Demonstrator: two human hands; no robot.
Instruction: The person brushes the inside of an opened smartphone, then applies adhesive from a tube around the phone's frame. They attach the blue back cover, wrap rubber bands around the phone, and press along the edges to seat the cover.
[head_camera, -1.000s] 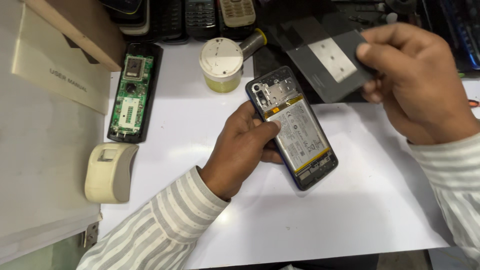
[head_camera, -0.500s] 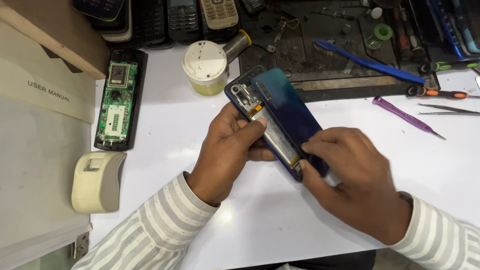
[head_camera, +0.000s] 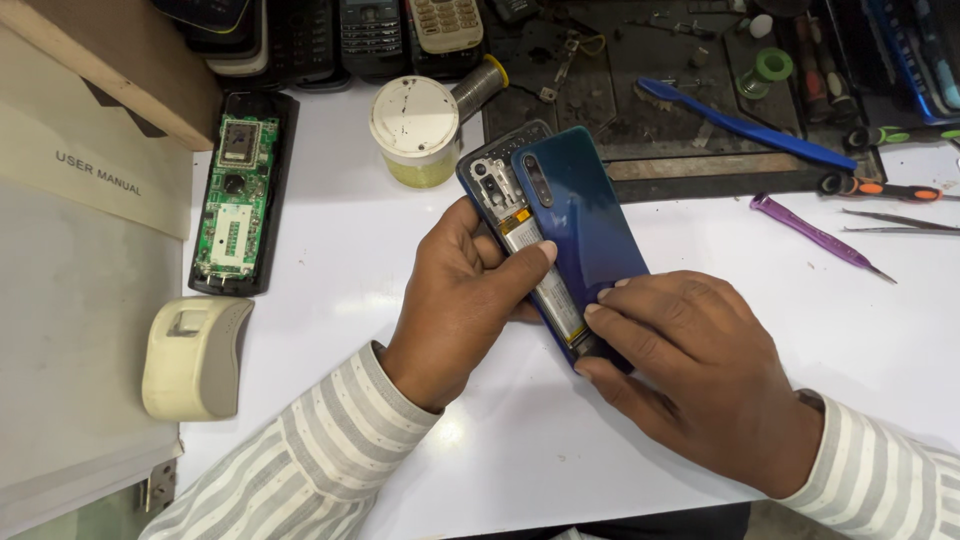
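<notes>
Above the white table, the left hand cradles an opened phone, fingers clamped around its edges, thumb across the battery. The right hand presses a thin blue back cover onto it, fingers together. Both look light, rigid, slick and fragile; gripping by the rims seems safest. Open room lies toward the body, clutter beyond.
</notes>
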